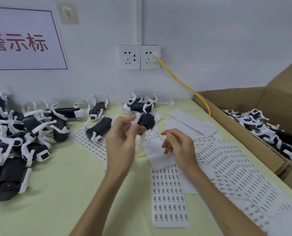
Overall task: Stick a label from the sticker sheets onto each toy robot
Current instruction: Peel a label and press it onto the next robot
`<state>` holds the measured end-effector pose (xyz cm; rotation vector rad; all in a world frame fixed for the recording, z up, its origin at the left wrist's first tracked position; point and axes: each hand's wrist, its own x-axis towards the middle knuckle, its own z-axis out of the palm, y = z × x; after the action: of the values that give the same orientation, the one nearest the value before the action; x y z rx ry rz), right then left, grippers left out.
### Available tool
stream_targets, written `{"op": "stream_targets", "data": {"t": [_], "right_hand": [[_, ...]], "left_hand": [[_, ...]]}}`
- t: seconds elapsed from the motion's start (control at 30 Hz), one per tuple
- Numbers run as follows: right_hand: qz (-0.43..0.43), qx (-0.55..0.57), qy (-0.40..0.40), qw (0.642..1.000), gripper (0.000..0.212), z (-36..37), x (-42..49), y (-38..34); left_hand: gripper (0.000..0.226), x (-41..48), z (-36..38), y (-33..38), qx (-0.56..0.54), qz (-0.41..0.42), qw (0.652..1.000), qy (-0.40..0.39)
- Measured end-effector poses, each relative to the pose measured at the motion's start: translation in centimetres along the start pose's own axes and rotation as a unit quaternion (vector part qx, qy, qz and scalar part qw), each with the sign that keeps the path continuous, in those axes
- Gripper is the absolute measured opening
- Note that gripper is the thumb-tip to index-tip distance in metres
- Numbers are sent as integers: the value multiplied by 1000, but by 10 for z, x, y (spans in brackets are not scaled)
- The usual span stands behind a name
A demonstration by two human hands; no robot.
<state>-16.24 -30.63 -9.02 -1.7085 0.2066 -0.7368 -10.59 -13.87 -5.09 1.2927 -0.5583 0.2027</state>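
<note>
- My left hand (123, 137) was clamped on one robot (146, 122), fingers curled round its near end, and held it raised above the table (56, 184). I judged this was to turn a bare face toward me for the label.
- The robot stuck out up and to the right of that grip, its black body clear of the fingers, with a white limb lying across the fingertips. The body was blurred, so I could not tell whether a label was on it yet.
- My right hand (177, 143) hovered just right of the robot and below it, not touching it, with fingers loosely curled. Whether finger and thumb pinched a label I could not tell — it would be too small to see.
- The sheets (235, 167) lay fanned on the table directly under and beyond the right hand, with one strip (170, 193) nearer me. That kept labels a short reach from the working hand.
- A pile (22, 133) of robots sat well to the left, and more lay in the box (278, 99) on the right. I guessed one side was stock and the other finished work, though nothing showed which.
</note>
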Motion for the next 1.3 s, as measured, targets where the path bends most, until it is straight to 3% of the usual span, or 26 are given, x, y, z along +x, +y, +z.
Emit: {"op": "stream_targets", "data": {"t": [0.1,0.27,0.37,0.47,0.63,0.7,0.83,1.0,1.1,1.3], "right_hand": [[53,59,-34,996,27,-1,3,-3],[112,115,-91,983,41,-7,5,-8],[129,101,-121,979,39,-6,4,-9],[122,92,-107,982,34,-5,4,-9],[125,157,-52,978,13,-8,5,-8],[121,178,-48,975,21,-10,5,-10],[72,123,-96,985,43,-7,-1,-16],[62,103,-138,983,58,0,-7,-17],[70,112,-170,976,62,2,-10,-19],[93,110,-176,974,56,7,-11,-22]], "left_hand": [[22,-25,12,-14,36,-20,998,-43],[23,-44,20,-24,138,15,982,-129],[26,-47,20,-27,197,42,958,-202],[25,-50,18,-27,216,35,952,-213],[17,-51,20,-26,23,-125,978,-165],[13,-51,21,-27,-65,-202,970,-118],[46,-45,21,-27,-173,-320,931,-40],[36,-38,12,-27,-208,-340,913,-82],[45,-39,12,-30,-223,-350,908,-59],[39,-37,5,-32,-285,-352,890,-45]]}}
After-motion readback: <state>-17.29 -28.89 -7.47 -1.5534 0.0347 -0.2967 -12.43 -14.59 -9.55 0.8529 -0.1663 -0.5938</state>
